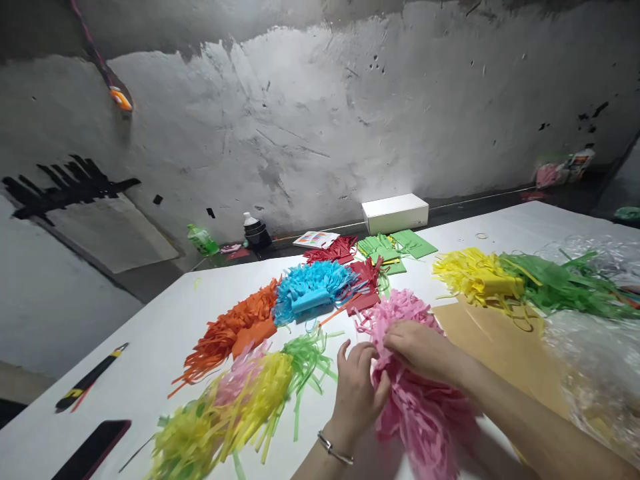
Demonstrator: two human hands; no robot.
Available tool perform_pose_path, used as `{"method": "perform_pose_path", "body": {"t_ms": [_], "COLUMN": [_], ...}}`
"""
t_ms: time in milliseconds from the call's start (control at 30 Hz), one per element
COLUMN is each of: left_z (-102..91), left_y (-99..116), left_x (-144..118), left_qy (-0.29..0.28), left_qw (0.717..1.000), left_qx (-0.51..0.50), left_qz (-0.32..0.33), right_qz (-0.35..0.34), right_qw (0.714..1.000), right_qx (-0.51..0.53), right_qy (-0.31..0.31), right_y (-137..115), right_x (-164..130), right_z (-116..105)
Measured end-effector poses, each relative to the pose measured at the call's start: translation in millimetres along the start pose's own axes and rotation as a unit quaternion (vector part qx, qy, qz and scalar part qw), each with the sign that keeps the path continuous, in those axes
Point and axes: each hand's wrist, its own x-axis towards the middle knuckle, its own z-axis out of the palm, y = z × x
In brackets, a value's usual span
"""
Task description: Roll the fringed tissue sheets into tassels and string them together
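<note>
A pink tissue-paper tassel bundle (415, 427) lies at the front right of the white table, fringed at both ends. My left hand (355, 383), with a silver bracelet at the wrist, pinches its left edge between thumb and forefinger; the other fingers curl loosely away. My right hand (423, 350) grips the bundle's gathered middle from above, its fingertips partly hidden in the paper. Just behind lies a dark red fringed bundle (365, 287). Beside it are a blue fringed bundle (313, 290) and an orange one (240, 330).
Yellow, pink and green shredded strips (250, 400) lie left of my hands. Further left are a box cutter (93, 377) and a phone (95, 450). Yellow tassels (475, 277), green strips (565, 287), brown paper (495, 347) and clear plastic (595, 373) lie right. A white box (395, 213) stands behind.
</note>
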Motion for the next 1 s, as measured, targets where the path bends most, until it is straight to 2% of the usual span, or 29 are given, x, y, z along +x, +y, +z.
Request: {"method": "perform_pose_path", "body": {"t_ms": [100,167,367,500,667,867,1000], "left_z": [-0.7,-2.0,-4.2,-4.1,-0.8,14.8,6.8], "left_y": [-2.5,-0.2,20.9,30.6,29.9,21.2,19.7], "left_x": [-2.4,-1.0,10.3,10.2,5.8,4.9,7.0], "left_qy": [0.042,0.045,-0.015,-0.043,-0.060,-0.044,-0.019], "left_qw": [0.998,0.997,0.995,0.989,0.979,0.976,0.981], "left_qx": [0.042,0.061,0.101,0.140,0.190,0.210,0.194], "left_qz": [0.021,0.032,0.013,-0.013,-0.035,-0.031,-0.006], "right_qz": [0.078,0.120,0.194,0.214,0.221,0.248,0.286], "right_qw": [0.996,0.992,0.979,0.975,0.973,0.963,0.952], "right_qx": [-0.033,-0.047,-0.057,-0.053,-0.063,-0.099,-0.103], "right_qy": [-0.015,-0.016,-0.009,0.003,-0.007,-0.026,-0.027], "right_y": [2.9,0.1,-16.7,-20.2,-27.6,-49.6,-41.0], "right_x": [6.1,8.9,8.0,-0.3,-6.3,14.9,32.1], "right_z": [-5.5,-9.0,-8.0,-2.9,3.5,18.2,3.5]}}
